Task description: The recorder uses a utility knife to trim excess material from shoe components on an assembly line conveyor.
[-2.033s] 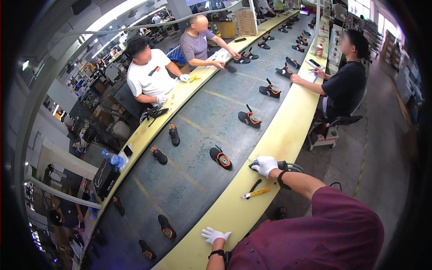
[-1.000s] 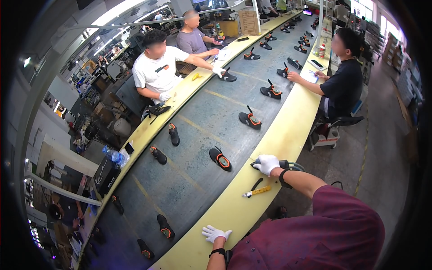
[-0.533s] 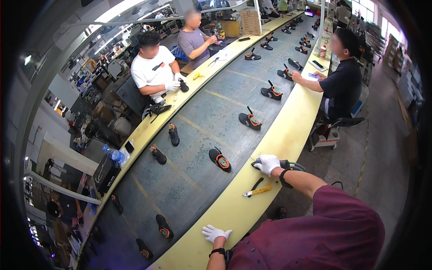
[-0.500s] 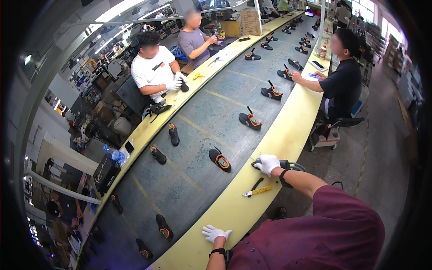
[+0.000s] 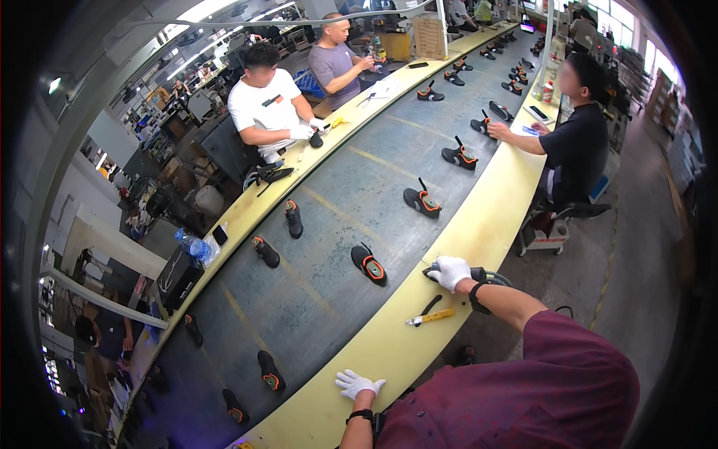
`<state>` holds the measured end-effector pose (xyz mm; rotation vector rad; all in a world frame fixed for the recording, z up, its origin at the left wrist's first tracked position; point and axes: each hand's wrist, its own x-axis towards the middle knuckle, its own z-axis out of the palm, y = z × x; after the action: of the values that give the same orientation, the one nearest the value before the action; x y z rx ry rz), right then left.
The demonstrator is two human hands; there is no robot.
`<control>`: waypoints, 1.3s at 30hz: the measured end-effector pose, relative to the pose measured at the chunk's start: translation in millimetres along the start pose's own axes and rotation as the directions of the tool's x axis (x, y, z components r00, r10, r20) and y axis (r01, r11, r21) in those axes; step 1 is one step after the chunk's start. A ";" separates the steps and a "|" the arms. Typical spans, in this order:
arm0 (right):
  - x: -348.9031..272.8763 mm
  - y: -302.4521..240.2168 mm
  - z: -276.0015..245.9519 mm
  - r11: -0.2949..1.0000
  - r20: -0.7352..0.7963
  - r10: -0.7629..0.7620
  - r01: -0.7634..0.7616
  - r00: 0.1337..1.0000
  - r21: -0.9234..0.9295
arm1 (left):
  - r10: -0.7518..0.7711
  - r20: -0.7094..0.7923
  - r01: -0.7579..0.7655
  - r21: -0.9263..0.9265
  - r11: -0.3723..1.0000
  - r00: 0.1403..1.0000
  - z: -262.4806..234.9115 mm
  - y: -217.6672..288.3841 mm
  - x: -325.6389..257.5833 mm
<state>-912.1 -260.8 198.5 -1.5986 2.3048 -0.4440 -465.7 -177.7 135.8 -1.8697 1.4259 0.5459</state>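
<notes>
Box [image 5: 176, 281], black, and clear bluish bottle [image 5: 193, 245] stand on the far tabletop [image 5: 243, 213], across the conveyor belt [image 5: 321, 247] from you. Dark shoes with orange trim [image 5: 266, 252] are spaced along the belt, touching neither of your hands.

Your left hand [image 5: 358, 383], white-gloved, lies palm down on the near tabletop [image 5: 389, 348], fingers spread, close to its belt-side edge. That flat palm should make a good brace, with the fingertips best left inside the edge, off the belt.

Farther right, a yellow-handled cutter [image 5: 434, 317] lies beside a curved black strip [image 5: 430, 305]. Both sit between your hands, nearer the right; give the cutter's pale tip room.

Next is your right hand [image 5: 451, 274], also gloved, curled over a dark tool [image 5: 479, 274] across the near tabletop, its nose at the belt-side edge. The finger undersides are hidden, so how firmly you grip cannot be told. A relaxed, steady wrist would probably serve best, with slack in the hoses [image 5: 497, 278] trailing past the tabletop's outer edge.
</notes>
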 end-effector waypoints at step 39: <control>18.4 23.5 -21.2 1.000 0.021 0.022 -0.022 1.000 -0.020 | 0.000 -0.019 -0.001 -0.034 0.999 1.000 -12.2 34.2 -16.9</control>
<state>-946.9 -268.6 206.7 -1.5777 2.3159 -0.3986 -504.3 -180.5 146.0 -1.9062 1.4377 0.5567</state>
